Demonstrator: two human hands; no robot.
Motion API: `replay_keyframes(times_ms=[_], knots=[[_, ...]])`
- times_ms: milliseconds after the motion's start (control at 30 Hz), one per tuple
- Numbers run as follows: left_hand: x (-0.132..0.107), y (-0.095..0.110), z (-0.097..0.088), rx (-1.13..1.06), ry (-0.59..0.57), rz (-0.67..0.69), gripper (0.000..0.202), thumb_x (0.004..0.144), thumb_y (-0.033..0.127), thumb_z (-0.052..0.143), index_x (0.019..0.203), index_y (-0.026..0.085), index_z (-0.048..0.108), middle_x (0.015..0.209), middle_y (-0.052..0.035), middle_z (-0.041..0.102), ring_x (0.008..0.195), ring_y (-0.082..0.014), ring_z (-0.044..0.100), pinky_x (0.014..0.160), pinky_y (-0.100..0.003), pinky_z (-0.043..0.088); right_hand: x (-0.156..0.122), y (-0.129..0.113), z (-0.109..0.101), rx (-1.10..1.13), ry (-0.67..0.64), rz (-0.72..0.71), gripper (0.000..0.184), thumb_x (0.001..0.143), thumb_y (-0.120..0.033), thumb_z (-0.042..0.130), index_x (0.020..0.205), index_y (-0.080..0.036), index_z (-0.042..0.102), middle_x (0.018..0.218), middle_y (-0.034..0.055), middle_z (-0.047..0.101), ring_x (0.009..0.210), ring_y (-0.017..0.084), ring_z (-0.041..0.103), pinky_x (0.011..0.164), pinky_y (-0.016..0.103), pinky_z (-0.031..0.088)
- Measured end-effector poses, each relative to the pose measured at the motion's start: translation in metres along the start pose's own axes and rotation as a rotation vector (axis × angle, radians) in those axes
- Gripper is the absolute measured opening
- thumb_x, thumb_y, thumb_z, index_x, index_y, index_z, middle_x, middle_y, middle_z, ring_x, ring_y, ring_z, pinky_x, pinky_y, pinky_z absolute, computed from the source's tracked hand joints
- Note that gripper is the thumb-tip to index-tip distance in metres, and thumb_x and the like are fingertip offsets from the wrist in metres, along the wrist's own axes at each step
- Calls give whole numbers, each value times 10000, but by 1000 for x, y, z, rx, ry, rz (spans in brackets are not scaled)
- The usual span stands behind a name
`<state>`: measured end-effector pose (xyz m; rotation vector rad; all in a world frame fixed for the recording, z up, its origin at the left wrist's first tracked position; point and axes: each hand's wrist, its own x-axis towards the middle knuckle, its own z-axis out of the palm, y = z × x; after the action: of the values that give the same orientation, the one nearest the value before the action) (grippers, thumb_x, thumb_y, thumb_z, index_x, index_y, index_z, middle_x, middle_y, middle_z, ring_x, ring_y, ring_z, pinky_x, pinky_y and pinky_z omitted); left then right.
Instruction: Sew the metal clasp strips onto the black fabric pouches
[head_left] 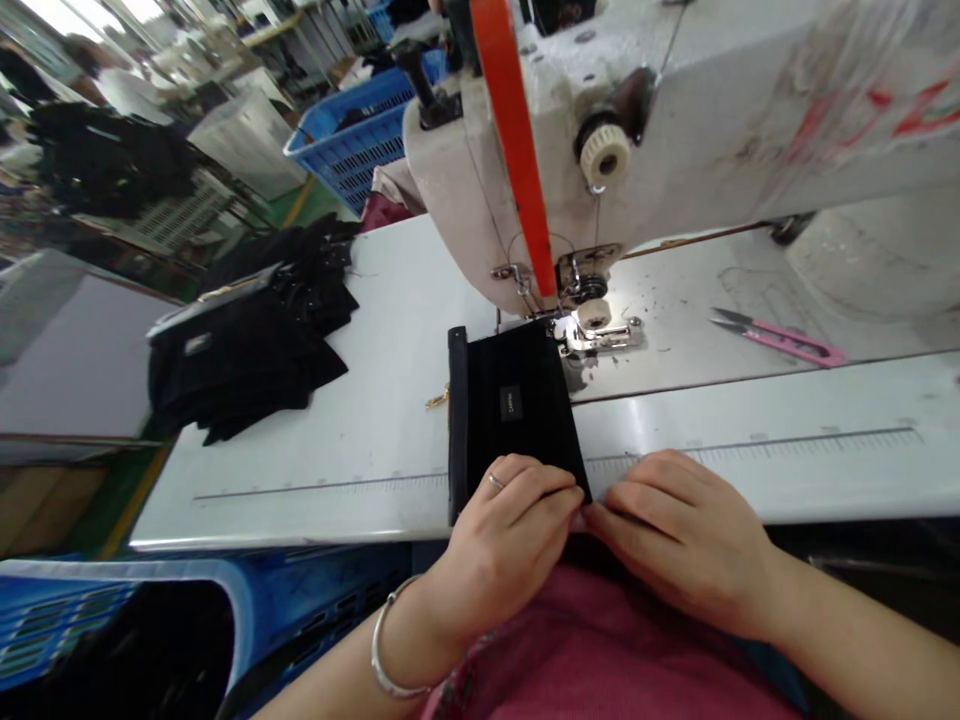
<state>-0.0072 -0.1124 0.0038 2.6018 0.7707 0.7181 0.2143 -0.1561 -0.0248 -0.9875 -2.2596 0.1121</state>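
Observation:
A flat black fabric pouch with a small label and a zipper along its left side lies on the white sewing table. Its far end sits under the presser foot of the white sewing machine. My left hand rests on the pouch's near end, fingers curled and pressing it; a ring and a silver bracelet show. My right hand meets it at the pouch's near right corner, fingers pinched on the edge.
A heap of black fabric pieces lies at the table's left. Pink thread snips lie to the right of the needle. An orange strap hangs over the machine. Blue crates stand behind and at lower left.

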Motion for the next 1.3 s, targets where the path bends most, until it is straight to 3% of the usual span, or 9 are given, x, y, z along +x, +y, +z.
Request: replay_keyframes(times_ms=[333, 467, 667, 933, 1100, 1233, 1300], knots=[[-2, -5, 2, -124, 50, -99, 183, 952, 102, 636, 1089, 194, 714, 1035, -51, 730, 931, -165, 656, 841, -331, 568, -3, -1, -7, 95, 34, 38, 176, 910, -126, 643, 1078, -138, 697, 896, 58, 695, 841, 209, 582, 768, 385, 507], [-1, -6, -1, -174, 19, -136, 183, 966, 108, 610, 1093, 200, 705, 1052, -56, 723, 950, -173, 658, 862, -344, 561, -3, -1, -6, 96, 47, 57, 190, 921, -125, 637, 1102, -151, 692, 896, 55, 698, 845, 202, 580, 757, 370, 500], [-1, -5, -3, -68, -44, -28, 193, 994, 57, 519, 1124, 145, 630, 1030, -81, 681, 960, -181, 618, 883, -344, 541, -2, -2, -2, 47, 16, 48, 166, 927, -116, 635, 1077, -154, 695, 891, 50, 695, 823, 201, 563, 740, 377, 480], [-7, -4, -2, 9, -76, -36, 185, 1009, 100, 510, 1131, 169, 630, 1034, -72, 691, 945, -186, 630, 889, -352, 547, -1, -3, -3, 31, 26, 53, 171, 958, -142, 596, 1090, -168, 700, 883, 43, 700, 802, 194, 575, 721, 375, 477], [-13, 0, -4, 38, -87, -8, 223, 992, 82, 527, 1171, 141, 647, 1094, -80, 710, 962, -187, 631, 903, -354, 568, 2, -2, -1, 64, 42, 62, 213, 971, -115, 566, 1147, -116, 686, 1188, 85, 720, 1034, 219, 612, 863, 387, 482], [0, 2, -18, 106, -163, 74, 189, 999, 103, 525, 1122, 117, 669, 1068, -73, 735, 984, -190, 661, 922, -350, 584, 8, -2, -3, 26, 13, 24, 243, 992, -119, 522, 1167, -113, 692, 1187, 53, 736, 1012, 210, 622, 852, 383, 474], [12, -2, -25, 146, -183, 71, 209, 1006, 174, 544, 1170, 117, 661, 1167, -91, 726, 1094, -225, 657, 990, -395, 576, 11, -2, -5, 30, -3, 15, 245, 988, -106, 504, 1129, -117, 704, 1157, 46, 744, 982, 205, 622, 825, 379, 474]])
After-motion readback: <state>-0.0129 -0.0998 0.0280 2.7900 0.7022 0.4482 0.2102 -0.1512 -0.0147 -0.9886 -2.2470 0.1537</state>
